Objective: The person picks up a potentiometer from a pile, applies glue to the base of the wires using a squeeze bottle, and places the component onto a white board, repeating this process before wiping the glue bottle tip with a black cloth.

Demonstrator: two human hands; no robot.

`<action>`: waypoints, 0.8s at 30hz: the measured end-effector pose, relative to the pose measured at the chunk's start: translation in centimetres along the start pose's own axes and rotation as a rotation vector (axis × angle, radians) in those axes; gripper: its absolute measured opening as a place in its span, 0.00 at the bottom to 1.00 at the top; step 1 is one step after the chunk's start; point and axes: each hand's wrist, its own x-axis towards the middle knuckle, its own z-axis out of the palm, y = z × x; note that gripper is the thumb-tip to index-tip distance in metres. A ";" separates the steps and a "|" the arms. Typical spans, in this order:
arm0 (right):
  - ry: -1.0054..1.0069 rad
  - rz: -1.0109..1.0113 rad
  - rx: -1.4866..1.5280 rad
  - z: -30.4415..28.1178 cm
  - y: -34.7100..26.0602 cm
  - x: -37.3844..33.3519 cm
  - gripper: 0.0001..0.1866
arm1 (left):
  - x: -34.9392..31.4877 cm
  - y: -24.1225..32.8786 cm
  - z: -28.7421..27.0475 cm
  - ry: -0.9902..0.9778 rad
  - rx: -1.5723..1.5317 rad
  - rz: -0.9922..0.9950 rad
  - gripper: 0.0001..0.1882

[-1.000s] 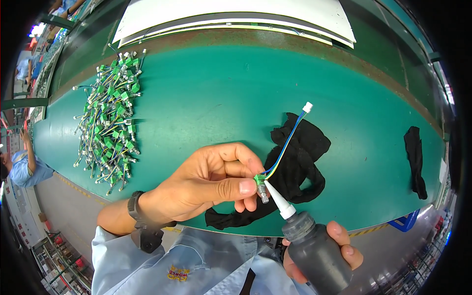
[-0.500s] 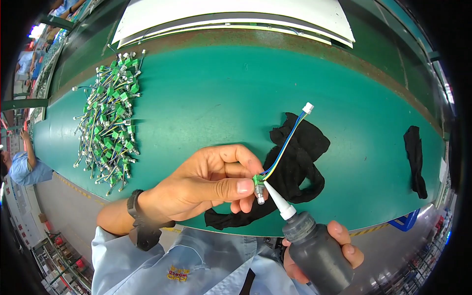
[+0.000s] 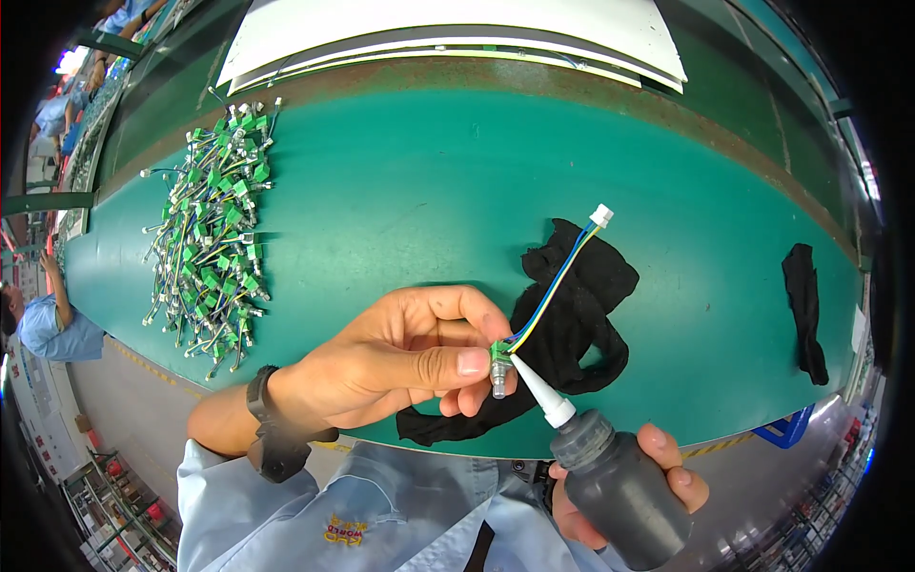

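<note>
My left hand [image 3: 410, 357] pinches a small green part with a metal shaft [image 3: 498, 366] between thumb and fingers. From the part a blue and yellow wire [image 3: 553, 286] runs up to a white connector [image 3: 600, 215]. My right hand [image 3: 658, 477] holds a dark grey squeeze bottle [image 3: 620, 486] tilted up to the left. Its white nozzle [image 3: 536, 386] touches the green part at the wire end. Both hands are above the near edge of the green table [image 3: 429, 191].
A crumpled black cloth [image 3: 572, 334] lies on the table under the wire. A pile of several similar green parts with wires [image 3: 214, 229] lies at the left. Another black cloth [image 3: 805, 305] is at the right. White sheets [image 3: 448, 29] lie at the far edge.
</note>
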 end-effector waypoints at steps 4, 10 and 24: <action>-0.023 -0.032 -0.031 -0.1 0.2 0.1 0.35 | 0.0 0.0 -0.2 -0.012 -0.034 -0.019 0.13; -0.012 0.011 0.032 0.1 0.0 0.0 0.36 | 0.1 -0.1 -0.3 -0.044 -0.097 -0.046 0.13; 0.143 0.333 0.157 0.6 -1.0 -0.4 0.34 | 0.2 -0.2 -0.6 -0.098 -0.159 -0.055 0.13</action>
